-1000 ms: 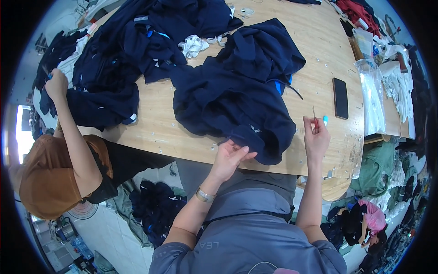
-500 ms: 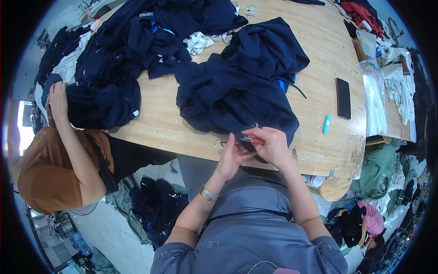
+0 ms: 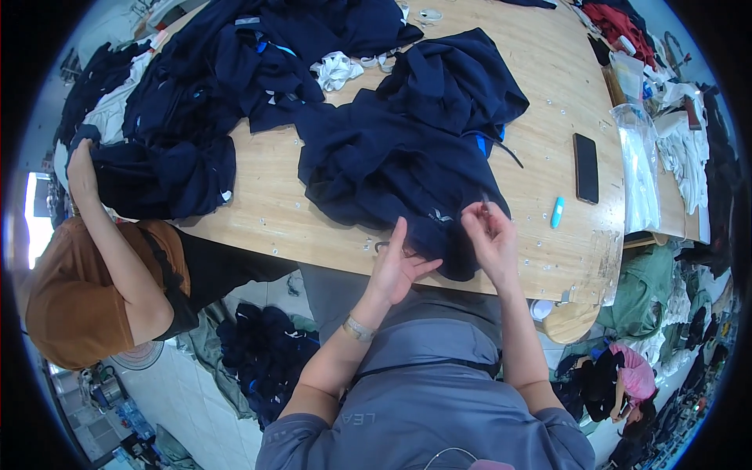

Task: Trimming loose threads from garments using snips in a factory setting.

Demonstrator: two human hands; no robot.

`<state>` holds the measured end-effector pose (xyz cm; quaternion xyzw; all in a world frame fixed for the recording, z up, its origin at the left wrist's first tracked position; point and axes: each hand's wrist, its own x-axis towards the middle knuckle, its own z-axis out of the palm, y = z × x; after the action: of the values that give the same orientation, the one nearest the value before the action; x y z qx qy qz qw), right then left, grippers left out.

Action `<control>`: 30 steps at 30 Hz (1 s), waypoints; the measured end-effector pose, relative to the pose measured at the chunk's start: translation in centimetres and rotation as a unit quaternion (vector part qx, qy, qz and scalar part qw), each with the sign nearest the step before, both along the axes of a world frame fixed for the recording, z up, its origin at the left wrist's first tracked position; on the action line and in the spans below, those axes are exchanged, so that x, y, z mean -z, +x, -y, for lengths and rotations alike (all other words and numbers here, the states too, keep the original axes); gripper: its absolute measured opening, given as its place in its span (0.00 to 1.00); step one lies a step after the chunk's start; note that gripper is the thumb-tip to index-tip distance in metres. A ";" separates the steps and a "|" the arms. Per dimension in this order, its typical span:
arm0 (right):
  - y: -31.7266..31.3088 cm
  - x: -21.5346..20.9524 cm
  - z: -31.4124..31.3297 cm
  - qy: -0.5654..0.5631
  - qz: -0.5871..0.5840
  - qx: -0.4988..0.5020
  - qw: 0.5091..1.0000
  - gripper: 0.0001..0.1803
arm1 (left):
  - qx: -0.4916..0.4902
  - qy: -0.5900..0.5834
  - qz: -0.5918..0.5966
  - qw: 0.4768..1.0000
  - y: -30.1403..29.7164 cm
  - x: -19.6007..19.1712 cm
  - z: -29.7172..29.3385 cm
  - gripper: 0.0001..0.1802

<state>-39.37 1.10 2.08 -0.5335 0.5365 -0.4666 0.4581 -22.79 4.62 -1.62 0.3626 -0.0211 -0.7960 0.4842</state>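
A crumpled navy garment (image 3: 407,157) lies on the wooden table (image 3: 258,211) in front of me. My left hand (image 3: 395,270) hovers at the garment's near hem by the table edge, fingers spread and holding nothing. My right hand (image 3: 489,235) rests on the hem to the right, thumb and fingers pinched on a thin grey stick-like tool (image 3: 486,202) that points up. What the tool is I cannot make out. A small light-blue object (image 3: 556,211) lies on the table just right of my right hand.
A black phone (image 3: 586,167) and a clear plastic bag (image 3: 638,168) lie at the right. A large pile of navy garments (image 3: 196,102) covers the left, with a white cloth (image 3: 337,70) behind. A co-worker in a brown top (image 3: 86,298) touches the pile with a hand (image 3: 78,160).
My right hand came down from the right to meet my left at the hem. The two have since parted: the left opened and the right shifted slightly right with the thin tool.
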 end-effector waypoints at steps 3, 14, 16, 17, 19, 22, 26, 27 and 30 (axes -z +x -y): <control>0.2 -0.8 -1.2 0.013 -0.085 -0.024 0.996 0.13 | 0.040 -0.007 -0.002 0.999 0.1 0.0 0.2 0.23; 0.2 -0.5 -2.5 -0.190 -0.338 -0.033 0.921 0.17 | -0.055 -0.047 -0.124 0.990 -0.7 -3.3 0.0 0.11; 0.2 -0.4 -2.4 -0.206 -0.350 -0.038 0.913 0.17 | -0.056 -0.046 -0.132 0.989 -0.8 -3.3 -0.2 0.11; 0.2 -0.4 -2.3 -0.222 -0.362 -0.044 0.904 0.17 | -0.060 -0.040 -0.133 0.988 -0.9 -3.4 -0.3 0.12; 0.3 -0.6 -2.2 -0.225 -0.364 -0.050 0.902 0.17 | -0.064 -0.035 -0.134 0.988 -1.0 -3.5 -0.4 0.12; 0.3 -0.7 -2.2 -0.227 -0.366 -0.059 0.900 0.18 | -0.070 -0.020 -0.150 0.986 -1.0 -3.5 -0.5 0.12; 0.3 -0.8 -2.1 -0.226 -0.361 -0.063 0.902 0.18 | -0.066 -0.031 -0.148 0.986 -1.0 -3.3 -0.7 0.12; 0.3 -0.8 -2.1 -0.226 -0.362 -0.062 0.902 0.18 | -0.066 -0.038 -0.150 0.986 -1.0 -3.1 -0.7 0.11; 0.3 -0.9 -2.1 -0.220 -0.361 -0.069 0.904 0.18 | -0.070 -0.045 -0.135 0.987 -1.1 -3.1 -0.7 0.11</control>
<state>-39.04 3.18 2.95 -0.7881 0.5109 -0.3157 0.1350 -23.94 5.28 1.52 0.2301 0.0344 -0.7998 0.5533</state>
